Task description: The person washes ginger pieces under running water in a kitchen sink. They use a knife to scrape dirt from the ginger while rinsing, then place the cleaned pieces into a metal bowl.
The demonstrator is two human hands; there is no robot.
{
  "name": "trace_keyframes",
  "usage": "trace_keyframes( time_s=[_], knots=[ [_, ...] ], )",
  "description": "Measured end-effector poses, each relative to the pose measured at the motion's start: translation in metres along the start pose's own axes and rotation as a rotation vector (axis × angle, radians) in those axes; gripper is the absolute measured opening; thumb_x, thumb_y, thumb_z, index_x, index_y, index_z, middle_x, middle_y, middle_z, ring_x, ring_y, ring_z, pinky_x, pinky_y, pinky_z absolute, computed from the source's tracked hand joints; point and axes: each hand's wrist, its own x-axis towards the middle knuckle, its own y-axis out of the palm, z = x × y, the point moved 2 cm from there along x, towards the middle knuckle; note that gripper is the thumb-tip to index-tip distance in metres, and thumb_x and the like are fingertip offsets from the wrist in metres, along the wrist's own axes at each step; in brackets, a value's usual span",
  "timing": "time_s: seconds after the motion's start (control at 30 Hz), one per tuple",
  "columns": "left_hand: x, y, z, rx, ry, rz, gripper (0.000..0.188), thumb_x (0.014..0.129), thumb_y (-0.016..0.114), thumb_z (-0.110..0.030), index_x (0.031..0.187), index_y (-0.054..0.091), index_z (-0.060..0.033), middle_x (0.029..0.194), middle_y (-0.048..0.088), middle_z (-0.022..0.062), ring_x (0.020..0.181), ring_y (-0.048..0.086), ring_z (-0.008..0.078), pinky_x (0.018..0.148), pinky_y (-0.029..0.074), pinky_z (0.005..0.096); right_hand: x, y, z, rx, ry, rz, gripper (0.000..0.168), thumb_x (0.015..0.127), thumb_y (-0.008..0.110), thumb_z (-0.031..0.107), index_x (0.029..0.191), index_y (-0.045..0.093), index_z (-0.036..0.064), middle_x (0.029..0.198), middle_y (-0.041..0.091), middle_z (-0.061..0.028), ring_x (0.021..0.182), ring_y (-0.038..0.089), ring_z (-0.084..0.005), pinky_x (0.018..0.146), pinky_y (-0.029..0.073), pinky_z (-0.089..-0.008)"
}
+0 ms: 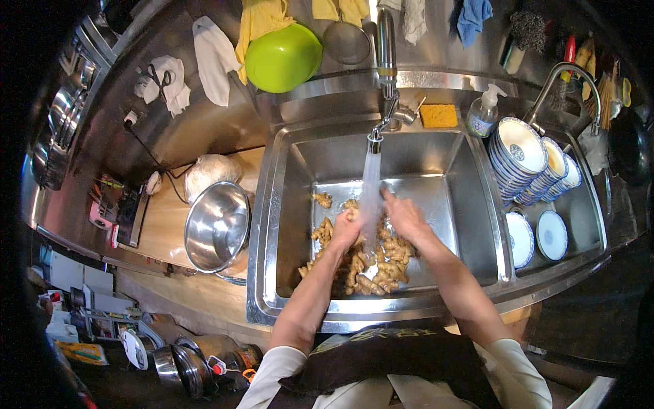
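Water runs from the faucet (374, 144) into a stainless steel sink (472, 204). At the left of the stream, my left hand (347, 229) is closed around a piece of ginger root (352, 213). My right hand (404, 212) is to the right of the stream, its index finger stretched forward; whether it holds anything cannot be told. Many knobs of ginger (391, 271) lie on the sink floor beneath and between my forearms, and a small one (322, 200) lies apart at the left. The falling water blurs what is between my hands.
A steel bowl (217, 227) stands on the wooden counter (166, 220) at the left. Behind the sink are an orange sponge (438, 116) and a soap pump bottle (483, 112). Stacked bowls (516, 153) and plates (552, 235) fill part of the right basin. A green basin (284, 58) leans behind.
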Motion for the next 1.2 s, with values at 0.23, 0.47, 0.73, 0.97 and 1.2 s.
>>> trace_keyframes(
  time_s=[0.23,0.47,0.73,0.97,1.2],
  knots=[
    [0.025,-0.001,0.014,-0.996,-0.255,0.073,0.046,0.09,0.042,-0.046,0.11,0.05,-0.0059,0.095,0.058,0.0098,0.085,0.058,0.0203,0.07,0.053,0.0344,-0.054,0.008,0.055,0.286,-0.227,0.068,0.034,0.09,0.037,0.016,0.123,0.045,0.009,0.067,0.06,-0.025,0.055,0.06,-0.0388,0.055,0.05,-0.0468],
    [0.036,0.007,0.05,-0.986,-0.364,-0.172,0.033,0.095,0.037,-0.027,0.109,0.05,-0.0002,0.102,0.056,0.0139,0.091,0.057,0.0258,0.077,0.053,0.0418,-0.009,0.024,0.034,0.259,-0.199,0.048,0.031,0.086,0.043,0.016,0.106,0.052,-0.005,0.068,0.06,-0.023,0.059,0.061,-0.034,0.051,0.049,-0.0435],
    [0.053,-0.02,0.07,-1.389,-0.372,-0.234,0.035,0.094,0.035,-0.036,0.101,0.05,-0.0048,0.091,0.056,0.0119,0.073,0.057,0.0227,0.069,0.053,0.0421,-0.017,0.011,0.029,0.527,-0.028,-0.123,0.034,0.093,0.033,0.02,0.122,0.044,0.006,0.097,0.059,-0.0198,0.083,0.06,-0.0328,0.075,0.048,-0.0385],
    [0.011,0.024,0.009,-1.121,-0.21,0.064,0.06,0.082,0.046,-0.059,0.115,0.049,-0.0096,0.1,0.055,0.011,0.093,0.054,0.0256,0.083,0.046,0.0439,-0.029,0.036,0.041,0.605,-0.045,0.077,0.04,0.091,0.036,0.015,0.13,0.037,0.004,0.112,0.052,-0.0285,0.105,0.052,-0.0403,0.089,0.041,-0.039],
    [0.022,-0.005,0.024,-1.208,-0.359,0.082,0.05,0.082,0.051,-0.052,0.109,0.05,-0.0103,0.095,0.057,0.0104,0.088,0.055,0.0231,0.079,0.049,0.0375,-0.056,0.005,0.061,0.446,-0.089,0.186,0.038,0.09,0.038,0.013,0.127,0.036,0.007,0.08,0.06,-0.0272,0.072,0.06,-0.0419,0.063,0.047,-0.0494]
  ],
)
